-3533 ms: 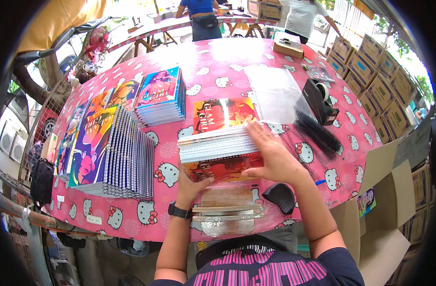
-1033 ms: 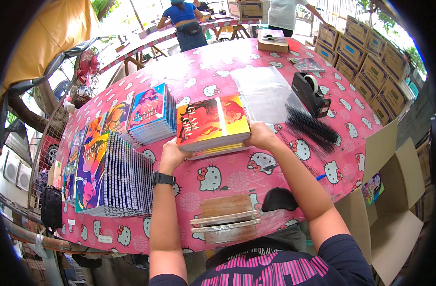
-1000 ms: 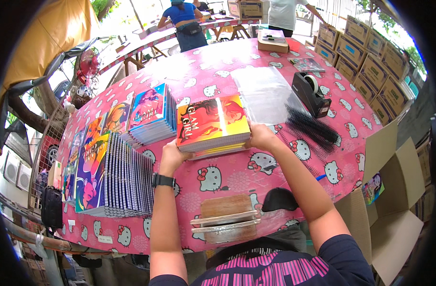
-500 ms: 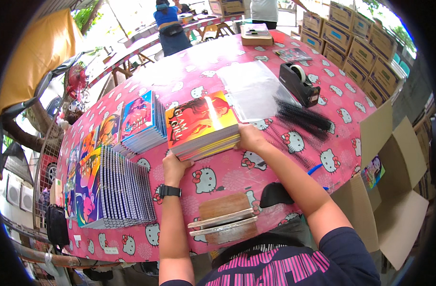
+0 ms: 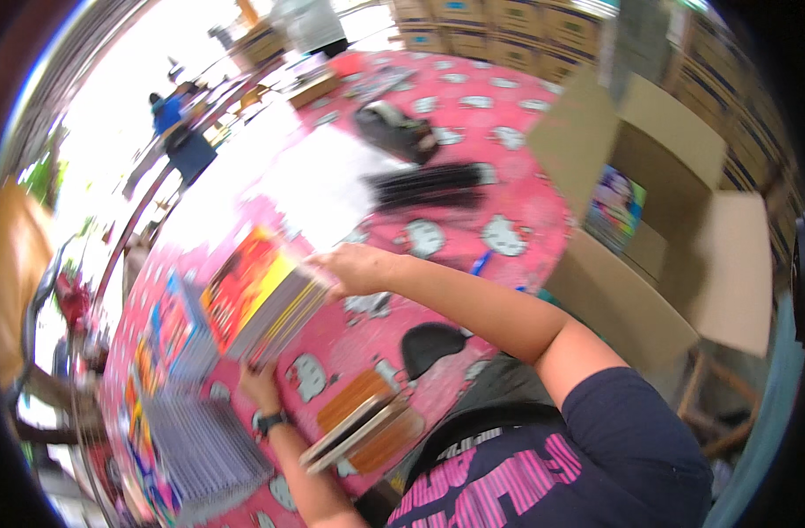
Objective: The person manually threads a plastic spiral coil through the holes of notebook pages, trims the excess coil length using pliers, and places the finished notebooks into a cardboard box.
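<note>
Both my hands grip a thick stack of thin books (image 5: 260, 304) with a red and yellow cover, lifted a little and tilted over the pink patterned table (image 5: 473, 229). My right hand (image 5: 354, 268) holds its far right edge. At the stack's near left corner sits my left hand (image 5: 260, 385), a black watch on its wrist. The whole picture is blurred by motion.
An open cardboard box (image 5: 675, 238) with a colourful book inside stands to the right. More book stacks (image 5: 178, 422) lie at the left, a brown-edged pile (image 5: 363, 427) at the near edge. Clear sleeves (image 5: 319, 180), black strips (image 5: 429, 187) and a tape dispenser (image 5: 393, 128) lie farther back. A person in blue (image 5: 178, 132) stands beyond.
My view has swung sharply to the right and tilted, bringing the open box into sight. The stack stays in both hands and now looks lifted and tilted.
</note>
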### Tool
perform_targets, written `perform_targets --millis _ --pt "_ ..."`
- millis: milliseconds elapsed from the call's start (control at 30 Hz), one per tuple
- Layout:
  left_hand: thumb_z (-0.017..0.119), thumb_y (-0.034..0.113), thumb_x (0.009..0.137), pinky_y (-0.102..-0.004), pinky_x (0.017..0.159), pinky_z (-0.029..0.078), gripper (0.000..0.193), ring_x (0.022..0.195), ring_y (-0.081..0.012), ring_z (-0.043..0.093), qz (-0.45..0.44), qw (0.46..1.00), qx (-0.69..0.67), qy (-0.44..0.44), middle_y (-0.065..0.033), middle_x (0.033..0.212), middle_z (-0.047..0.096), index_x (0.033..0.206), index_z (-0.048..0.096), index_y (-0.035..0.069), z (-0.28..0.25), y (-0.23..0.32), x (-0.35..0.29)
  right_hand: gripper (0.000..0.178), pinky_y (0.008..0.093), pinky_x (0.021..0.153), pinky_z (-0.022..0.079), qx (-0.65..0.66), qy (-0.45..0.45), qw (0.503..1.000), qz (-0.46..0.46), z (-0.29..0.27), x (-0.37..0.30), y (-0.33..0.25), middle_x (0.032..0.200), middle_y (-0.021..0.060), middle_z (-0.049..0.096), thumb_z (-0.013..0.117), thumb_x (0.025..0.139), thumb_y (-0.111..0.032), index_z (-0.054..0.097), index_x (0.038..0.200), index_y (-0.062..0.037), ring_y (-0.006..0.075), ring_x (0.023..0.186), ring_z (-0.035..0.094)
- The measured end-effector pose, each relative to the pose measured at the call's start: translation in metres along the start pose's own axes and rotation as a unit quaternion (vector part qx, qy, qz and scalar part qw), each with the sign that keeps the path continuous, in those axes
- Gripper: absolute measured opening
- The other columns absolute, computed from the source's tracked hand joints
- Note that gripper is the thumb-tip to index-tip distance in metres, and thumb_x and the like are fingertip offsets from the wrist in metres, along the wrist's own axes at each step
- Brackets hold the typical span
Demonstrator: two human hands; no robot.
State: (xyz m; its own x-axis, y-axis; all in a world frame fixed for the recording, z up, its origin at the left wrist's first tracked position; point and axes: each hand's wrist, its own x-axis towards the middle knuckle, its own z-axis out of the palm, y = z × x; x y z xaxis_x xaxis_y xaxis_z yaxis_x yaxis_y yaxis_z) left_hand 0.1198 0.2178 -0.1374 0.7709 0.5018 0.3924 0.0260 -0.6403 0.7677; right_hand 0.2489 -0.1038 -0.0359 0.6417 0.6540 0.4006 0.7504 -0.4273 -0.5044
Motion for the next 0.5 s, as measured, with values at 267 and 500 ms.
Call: perform_targets --millis 267,500 --pt "0.059 0.004 0.08 -0.0291 0.071 0.046 0.061 0.085 -0.0166 0.055 -0.096 0.972 -0.211 -0.044 -0.0082 0.102 0.056 0.136 0.037 -0.003 -0.005 -0.008 -0.012 0.025 0.025 0.065 0.05 0.287 0.465 0.827 0.132 -0.316 -0.25 0.068 0.086 0.0075 0.069 0.062 0.089 -0.026 0.064 0.1 -0.0041 0.0118 0.072 0.063" --pt "0.05 0.002 0.088 -0.0333 0.095 0.044 0.059 0.109 -0.0246 0.054 -0.124 0.963 -0.241 0.008 -0.0193 0.125 0.05 0.142 0.024 -0.001 -0.033 -0.035 -0.02 0.036 0.0373 0.063 0.054 0.235 0.404 0.616 0.634 -0.276 -0.491 0.301 0.087 0.0133 0.065 0.06 0.088 -0.036 0.062 0.106 -0.0039 0.0252 0.075 0.065"
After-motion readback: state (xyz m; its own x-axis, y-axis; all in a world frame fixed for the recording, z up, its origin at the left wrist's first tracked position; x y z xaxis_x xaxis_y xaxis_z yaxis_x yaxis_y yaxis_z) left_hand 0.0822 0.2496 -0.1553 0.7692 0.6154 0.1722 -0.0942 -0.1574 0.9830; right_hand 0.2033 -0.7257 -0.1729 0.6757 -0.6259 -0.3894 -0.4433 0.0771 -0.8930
